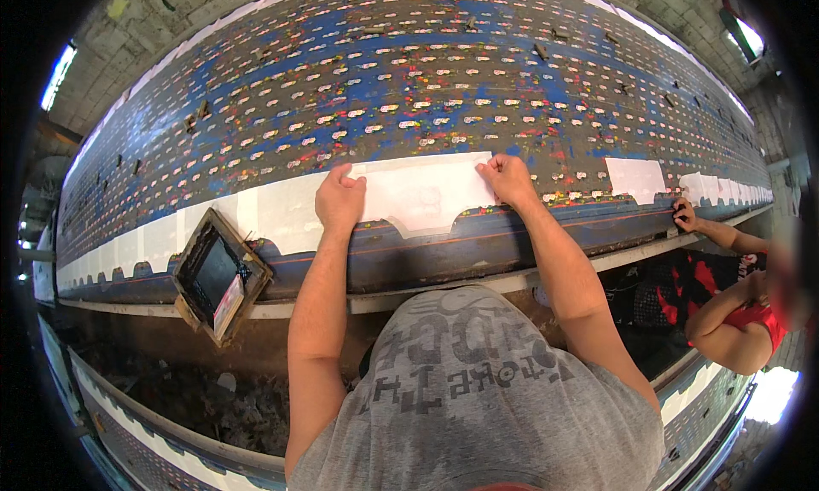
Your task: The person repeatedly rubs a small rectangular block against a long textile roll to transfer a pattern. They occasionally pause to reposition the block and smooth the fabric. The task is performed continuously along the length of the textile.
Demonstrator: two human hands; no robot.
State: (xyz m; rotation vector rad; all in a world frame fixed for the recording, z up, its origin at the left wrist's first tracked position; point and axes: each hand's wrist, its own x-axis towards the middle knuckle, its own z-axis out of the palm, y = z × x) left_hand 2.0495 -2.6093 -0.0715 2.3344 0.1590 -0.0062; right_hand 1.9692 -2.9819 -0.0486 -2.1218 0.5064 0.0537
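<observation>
My left hand (341,199) and my right hand (508,180) are closed on the two upper corners of a white cut panel (418,192), which looks like thin fabric. The panel lies along the near edge of a long printing table (444,256), and its curved lower side reaches over the dark border. Its left end meets a row of similar white panels (290,209) laid side by side. Thumbs and fingertips pinch the cloth at both ends, and the middle of it looks mostly flat.
A printing screen in a wooden frame (256,278), holding a squeegee (227,306), rests tilted at the table's near edge to the left. To the right lie a separate white panel (636,177) and more panels (712,189). A co-worker's hand (685,215) touches the table edge there.
</observation>
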